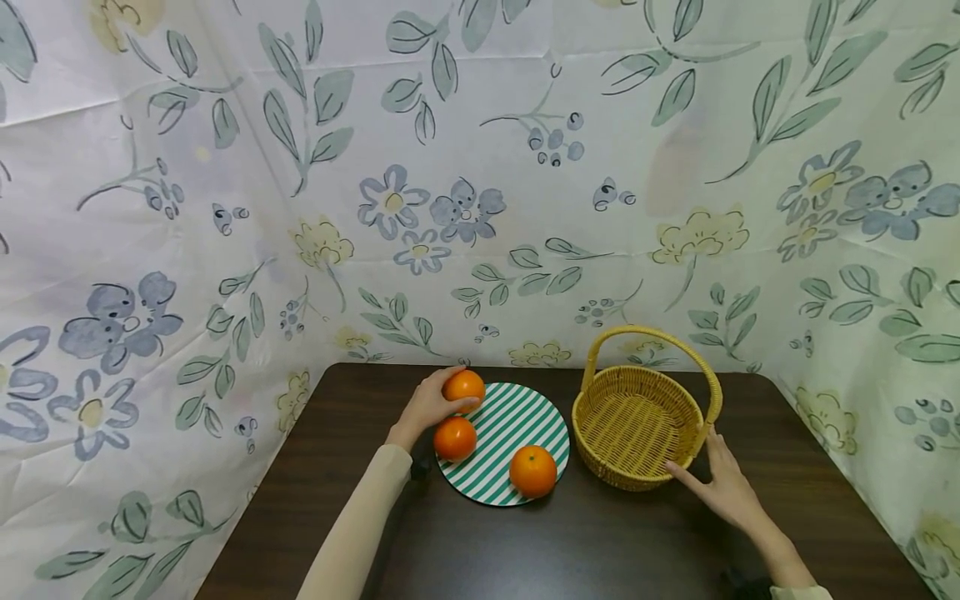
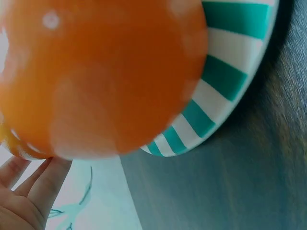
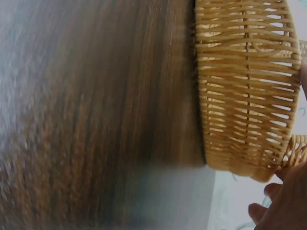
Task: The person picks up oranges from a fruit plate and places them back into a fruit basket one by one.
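The left hand (image 1: 431, 404) holds a round orange fruit (image 1: 467, 387) at the round green-and-white striped plate's (image 1: 497, 433) back-left edge; squeeze softly. The right hand (image 1: 729, 493) holds the round yellow woven basket (image 1: 609, 472); steady it.
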`<state>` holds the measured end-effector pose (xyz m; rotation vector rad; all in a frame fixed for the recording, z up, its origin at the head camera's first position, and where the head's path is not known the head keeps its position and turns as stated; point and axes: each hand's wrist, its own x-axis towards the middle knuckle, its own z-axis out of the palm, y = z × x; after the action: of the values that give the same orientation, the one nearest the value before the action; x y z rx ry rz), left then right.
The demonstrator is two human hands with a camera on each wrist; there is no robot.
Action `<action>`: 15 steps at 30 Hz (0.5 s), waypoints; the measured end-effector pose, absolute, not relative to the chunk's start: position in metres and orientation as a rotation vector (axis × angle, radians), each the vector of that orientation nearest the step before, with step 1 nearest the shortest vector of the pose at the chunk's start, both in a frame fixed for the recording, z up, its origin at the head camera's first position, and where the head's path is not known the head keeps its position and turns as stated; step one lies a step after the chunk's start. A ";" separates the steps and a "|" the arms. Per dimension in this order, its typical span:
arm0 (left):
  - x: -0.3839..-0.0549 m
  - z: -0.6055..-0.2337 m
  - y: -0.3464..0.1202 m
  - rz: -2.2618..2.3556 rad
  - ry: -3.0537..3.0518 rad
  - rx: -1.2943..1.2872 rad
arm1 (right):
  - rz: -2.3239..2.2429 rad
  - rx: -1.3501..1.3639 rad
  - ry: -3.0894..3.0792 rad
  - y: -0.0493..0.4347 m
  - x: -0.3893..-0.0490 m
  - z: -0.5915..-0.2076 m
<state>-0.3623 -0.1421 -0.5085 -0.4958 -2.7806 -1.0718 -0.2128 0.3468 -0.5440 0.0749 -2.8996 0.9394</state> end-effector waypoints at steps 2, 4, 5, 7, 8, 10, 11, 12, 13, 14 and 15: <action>-0.361 -0.507 -0.140 -1.080 -2.776 -0.501 | 0.916 0.063 -2.919 0.347 -0.212 -0.543; -0.359 -0.506 -0.137 -1.082 -2.776 -0.505 | 0.890 0.060 -2.918 0.348 -0.213 -0.543; -0.358 -0.504 -0.135 -1.083 -2.776 -0.506 | 0.871 0.058 -2.910 0.348 -0.214 -0.543; -0.356 -0.503 -0.132 -1.083 -2.774 -0.512 | 0.842 0.067 -2.885 0.349 -0.216 -0.543; -0.355 -0.502 -0.130 -1.086 -2.770 -0.518 | 0.830 0.075 -2.868 0.349 -0.217 -0.543; -0.354 -0.501 -0.127 -1.094 -2.766 -0.522 | 0.822 0.090 -2.838 0.350 -0.218 -0.544; -0.353 -0.501 -0.126 -1.095 -2.764 -0.524 | 0.821 0.094 -2.832 0.350 -0.219 -0.544; -0.352 -0.501 -0.125 -1.092 -2.761 -0.529 | 0.821 0.099 -2.826 0.351 -0.219 -0.544; -0.352 -0.501 -0.125 -1.090 -2.762 -0.530 | 0.818 0.101 -2.822 0.350 -0.220 -0.544; -0.351 -0.501 -0.124 -1.084 -2.763 -0.532 | 0.818 0.102 -2.819 0.350 -0.220 -0.544; -0.351 -0.501 -0.123 -1.082 -2.763 -0.533 | 0.816 0.104 -2.814 0.350 -0.220 -0.544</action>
<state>-0.3507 -0.1227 -0.5006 -0.5326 -2.7635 -1.0824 -0.2204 0.3502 -0.5441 0.1040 -2.8138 0.8164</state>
